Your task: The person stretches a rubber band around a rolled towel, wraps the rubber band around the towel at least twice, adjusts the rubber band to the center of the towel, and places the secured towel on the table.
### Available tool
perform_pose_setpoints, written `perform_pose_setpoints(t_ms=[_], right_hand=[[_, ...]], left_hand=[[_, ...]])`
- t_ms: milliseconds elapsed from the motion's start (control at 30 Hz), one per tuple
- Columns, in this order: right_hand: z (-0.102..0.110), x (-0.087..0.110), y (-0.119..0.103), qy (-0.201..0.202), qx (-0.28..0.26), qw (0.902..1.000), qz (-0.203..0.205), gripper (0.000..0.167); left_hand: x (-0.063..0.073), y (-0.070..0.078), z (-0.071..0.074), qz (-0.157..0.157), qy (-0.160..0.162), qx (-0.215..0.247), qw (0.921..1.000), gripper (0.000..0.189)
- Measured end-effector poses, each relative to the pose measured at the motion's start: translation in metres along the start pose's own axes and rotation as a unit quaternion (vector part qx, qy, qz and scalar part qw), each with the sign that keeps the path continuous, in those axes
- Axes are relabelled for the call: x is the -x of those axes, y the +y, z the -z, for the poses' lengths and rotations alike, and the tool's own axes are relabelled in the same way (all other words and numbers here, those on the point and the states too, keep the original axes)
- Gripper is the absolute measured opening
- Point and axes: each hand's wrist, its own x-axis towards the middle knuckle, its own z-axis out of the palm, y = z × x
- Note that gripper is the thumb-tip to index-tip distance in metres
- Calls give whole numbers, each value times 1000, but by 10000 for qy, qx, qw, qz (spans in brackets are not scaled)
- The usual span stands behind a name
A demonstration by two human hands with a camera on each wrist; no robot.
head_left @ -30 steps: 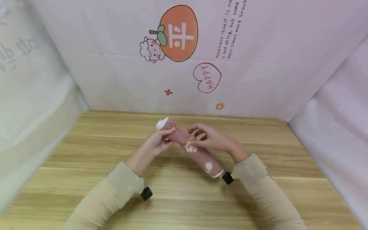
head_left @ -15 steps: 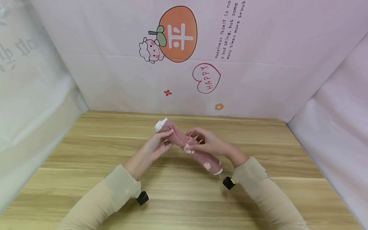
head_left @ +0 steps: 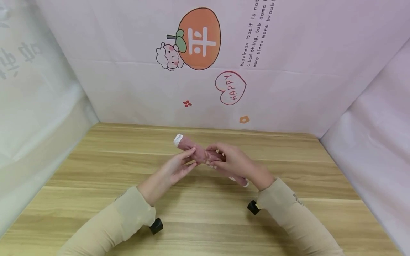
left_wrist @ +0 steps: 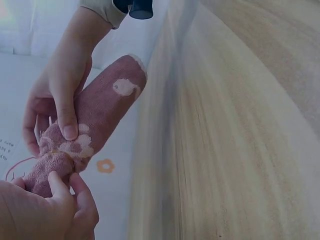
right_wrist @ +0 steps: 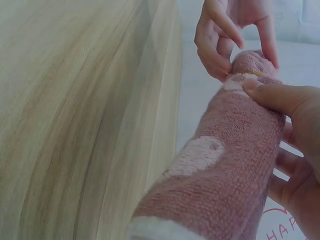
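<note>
Both hands hold a rolled dusty-pink towel (head_left: 186, 143) with pale patterns and white ends, slanting above the table. A thin yellowish band (right_wrist: 254, 74) circles its pinched-in middle. My left hand (head_left: 174, 169) grips the roll just left of that narrow spot; in the left wrist view its thumb and fingertip meet right at the band. On the other side of it, my right hand (head_left: 238, 161) pinches the towel, thumb on the near face and fingers behind. The right wrist view shows the right thumb (right_wrist: 277, 95) pressing beside the band. Part of the roll is hidden under the right hand.
A wood-grain table (head_left: 205, 220) lies below the hands. Behind it hangs a white cloth backdrop (head_left: 134, 92) with printed drawings and text, and white cloth sides (head_left: 35, 124) enclose left and right. Black wrist cameras (head_left: 156, 226) sit under both sleeves.
The towel's right end has risen a little and turned partly behind the right hand. The left fingers have slid slightly toward the banded middle. Both hands keep hold of the towel.
</note>
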Motion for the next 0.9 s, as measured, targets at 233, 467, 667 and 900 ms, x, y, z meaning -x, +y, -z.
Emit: perform_pose_setpoints(t_ms=[233,467,667,900], right_hand=[[-6,0,-3,311,556,9977,233,45],[-11,-2,3,1144,1329,9703,1669,40],[-14,-4,5,1487,1737,9512,2070,37],[-17,-9,3,1718,1854,9370,2411,37]], left_hand=[[0,2,-5,-43,23,-187,9998,30],[-5,5,-5,93,106,-94,9999,40],[-8,8,-8,33,102,-94,9999,29],[-10,10,-13,-370,33,387,9986,11]])
